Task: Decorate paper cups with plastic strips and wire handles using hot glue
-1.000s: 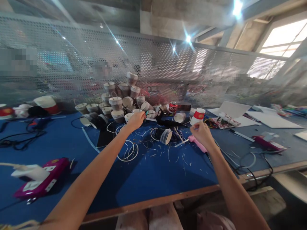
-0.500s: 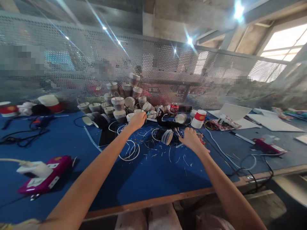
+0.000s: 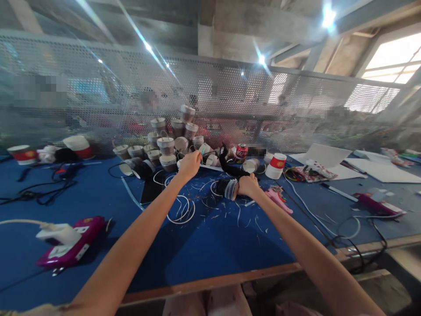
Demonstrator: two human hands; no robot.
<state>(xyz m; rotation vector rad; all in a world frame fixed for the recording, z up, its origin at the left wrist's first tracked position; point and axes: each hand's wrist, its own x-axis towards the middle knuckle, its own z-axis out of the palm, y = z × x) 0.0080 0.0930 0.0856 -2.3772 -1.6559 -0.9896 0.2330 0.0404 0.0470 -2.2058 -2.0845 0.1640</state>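
Note:
My left hand [image 3: 190, 166] is closed in a pinch in front of the stacked cups, on a thin item with a teal part [image 3: 202, 152]; its kind is unclear. My right hand [image 3: 249, 185] is closed, knuckles up, right beside a dark cup-shaped piece [image 3: 226, 188] lying on its side. What its fingers hold, if anything, is hidden. Just behind it lies a black bundle [image 3: 232, 166]. To its right rests a pink tool [image 3: 279, 201]. A coil of white cable [image 3: 184, 210] lies below my left hand.
Several grey cups with pale tops [image 3: 166, 145] are piled at the back against a perforated metal screen [image 3: 223, 92]. A red can [image 3: 241, 152] and a red-and-white paper cup [image 3: 276, 166] stand behind my right hand. A purple power strip [image 3: 74, 241] lies front left. Wire scraps litter the blue tabletop [image 3: 204, 245].
My right hand has moved slightly left toward the dark cup-shaped piece, and its spread fingers have closed. The pink tool now shows. My left hand keeps its pinch; the view has shifted a little.

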